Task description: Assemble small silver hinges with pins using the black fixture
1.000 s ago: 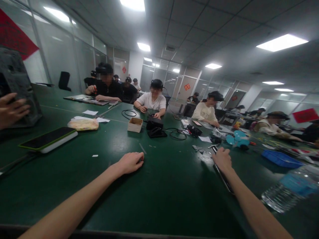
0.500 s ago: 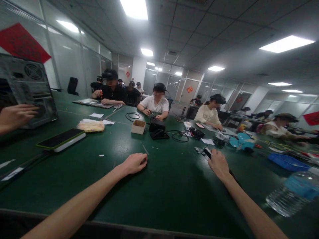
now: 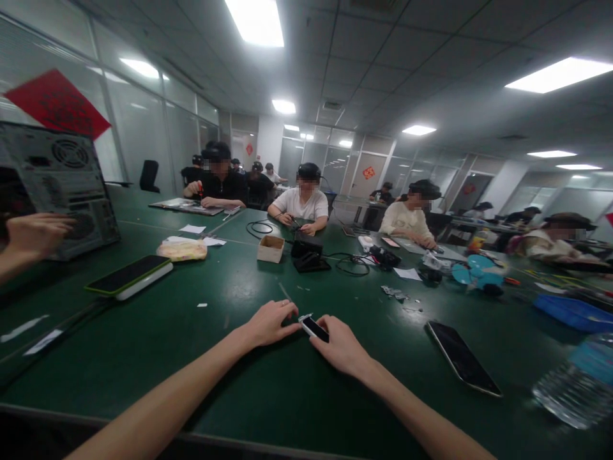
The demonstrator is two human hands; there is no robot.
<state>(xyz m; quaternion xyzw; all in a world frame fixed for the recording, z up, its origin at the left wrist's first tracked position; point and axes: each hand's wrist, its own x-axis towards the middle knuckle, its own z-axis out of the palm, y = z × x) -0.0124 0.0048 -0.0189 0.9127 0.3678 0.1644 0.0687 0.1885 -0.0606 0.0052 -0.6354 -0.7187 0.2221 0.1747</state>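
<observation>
Near the middle of the table, my right hand (image 3: 342,345) is closed around a small device with a dark face and pale edges (image 3: 315,328). The device is tilted, and its lower right end is hidden under my fingers. My left hand (image 3: 272,322) is at the other end of it, thumb and forefinger apart; whether the fingertips touch the device I cannot tell. To the right of my right hand lies a dark-screened smartphone (image 3: 463,358). Beyond it are several small metal parts (image 3: 395,293).
A clear plastic bottle (image 3: 572,390) and a blue tray (image 3: 575,311) are at the right. Ahead stand a small cardboard box (image 3: 271,250) and a black device (image 3: 309,254). To the left are a green-edged power bank (image 3: 129,276), a computer case (image 3: 71,185) and another person's hand (image 3: 38,236).
My right hand has moved left with the small device, coming close to my left hand. The smartphone is now uncovered. The red thing seen at my left fingers no longer shows.
</observation>
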